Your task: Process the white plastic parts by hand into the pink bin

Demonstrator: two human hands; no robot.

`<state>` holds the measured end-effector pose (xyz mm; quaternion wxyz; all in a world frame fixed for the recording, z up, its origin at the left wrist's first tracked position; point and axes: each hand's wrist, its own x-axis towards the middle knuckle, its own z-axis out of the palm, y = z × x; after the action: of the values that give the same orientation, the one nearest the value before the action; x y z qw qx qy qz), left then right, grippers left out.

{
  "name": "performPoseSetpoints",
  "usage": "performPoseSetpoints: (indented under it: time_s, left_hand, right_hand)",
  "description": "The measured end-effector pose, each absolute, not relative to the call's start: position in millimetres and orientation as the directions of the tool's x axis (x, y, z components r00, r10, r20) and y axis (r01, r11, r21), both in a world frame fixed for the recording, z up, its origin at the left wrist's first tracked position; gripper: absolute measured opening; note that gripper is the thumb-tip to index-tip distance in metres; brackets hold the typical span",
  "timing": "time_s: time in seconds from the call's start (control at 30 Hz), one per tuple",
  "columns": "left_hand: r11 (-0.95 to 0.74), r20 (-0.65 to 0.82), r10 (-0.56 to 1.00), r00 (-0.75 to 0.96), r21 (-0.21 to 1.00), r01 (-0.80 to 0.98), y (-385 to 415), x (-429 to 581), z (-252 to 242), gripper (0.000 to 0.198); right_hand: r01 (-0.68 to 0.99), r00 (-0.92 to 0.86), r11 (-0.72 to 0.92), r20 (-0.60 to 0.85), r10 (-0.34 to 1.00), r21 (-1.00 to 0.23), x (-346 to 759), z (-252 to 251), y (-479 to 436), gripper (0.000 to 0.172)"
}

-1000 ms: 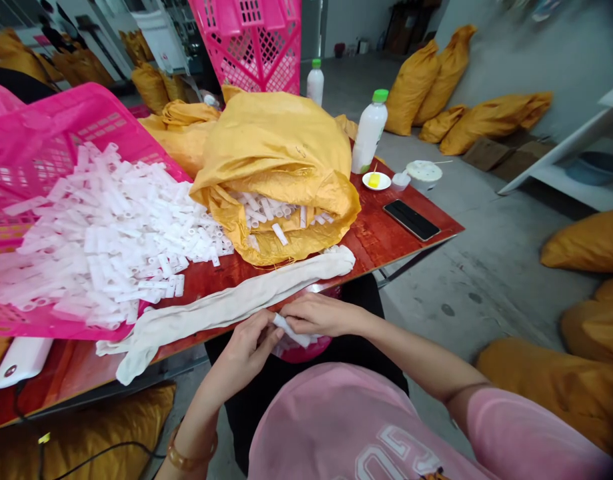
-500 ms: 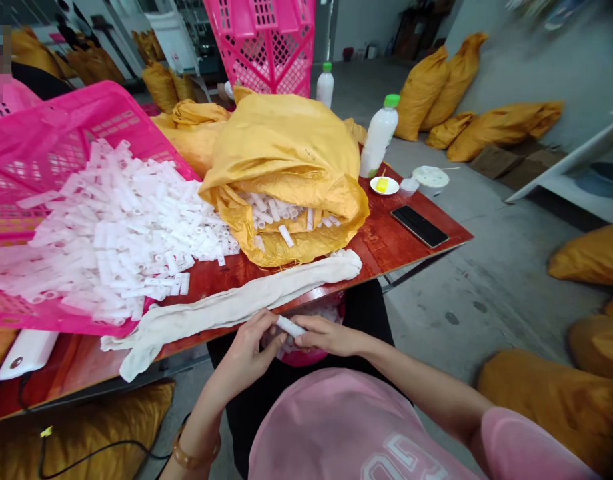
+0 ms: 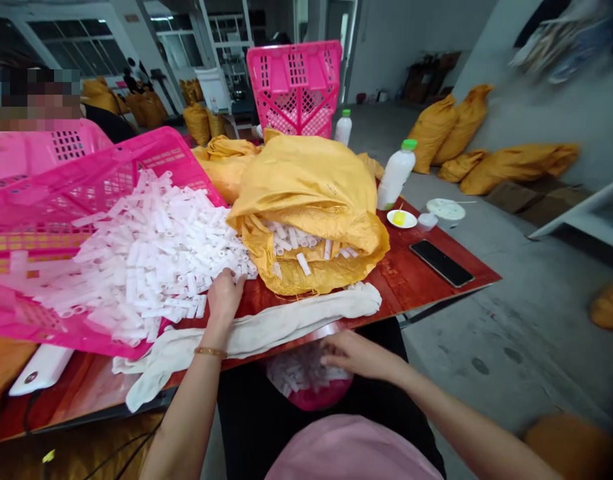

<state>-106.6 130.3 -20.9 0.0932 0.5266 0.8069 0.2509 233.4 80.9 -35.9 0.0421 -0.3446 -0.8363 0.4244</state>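
My left hand (image 3: 224, 297) reaches onto the red table (image 3: 416, 280) and rests, palm down, on the edge of a heap of white plastic tubes (image 3: 151, 260) spilling from a tipped pink crate (image 3: 46, 220). Its fingers curl over the tubes, and what they grip is hidden. My right hand (image 3: 353, 353) lies low by my lap, fingers spread over a pink bowl (image 3: 316, 393) holding several white tubes. A long cream cloth (image 3: 266, 327) runs along the table's near edge between both hands.
An open yellow sack (image 3: 311, 207) with more tubes lies mid-table. Behind it stand an upright pink crate (image 3: 296, 87) and two white bottles (image 3: 396, 175). A black phone (image 3: 441, 262), small dishes (image 3: 402, 219) and floor sacks (image 3: 516, 167) are right. A person sits far left.
My hands have parted: the left went from my lap up to the tube heap, the right lowered over the pink bowl. The white tube held between them is gone. The view tilted up.
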Motion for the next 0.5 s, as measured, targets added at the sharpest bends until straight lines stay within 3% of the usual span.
performPoseSetpoints:
  time_s: [0.07, 0.17, 0.37, 0.5]
  left_hand:
    - [0.335, 0.103, 0.896, -0.433, 0.483, 0.809, 135.1, -108.1, -32.1, 0.025]
    - [0.309, 0.080, 0.916, -0.393, 0.484, 0.819, 121.5, -107.9, -41.3, 0.018]
    - [0.184, 0.128, 0.942, -0.311, 0.578, 0.795, 60.4, -101.5, -19.6, 0.022]
    - [0.130, 0.191, 0.923, -0.334, 0.661, 0.739, 24.9, -79.3, 2.3, 0.026]
  right_hand:
    - [0.526, -0.718, 0.408, -0.132, 0.684, -0.746, 222.5, -12.0, 117.1, 0.031]
    - [0.751, -0.463, 0.385, -0.012, 0.886, -0.536, 189.0, 10.1, 176.9, 0.028]
    - [0.834, -0.374, 0.308, -0.058, 0.926, -0.459, 129.4, 4.1, 230.5, 0.028]
    - [0.816, -0.356, 0.322, 0.021, 0.934, -0.480, 154.9, 5.3, 217.7, 0.034]
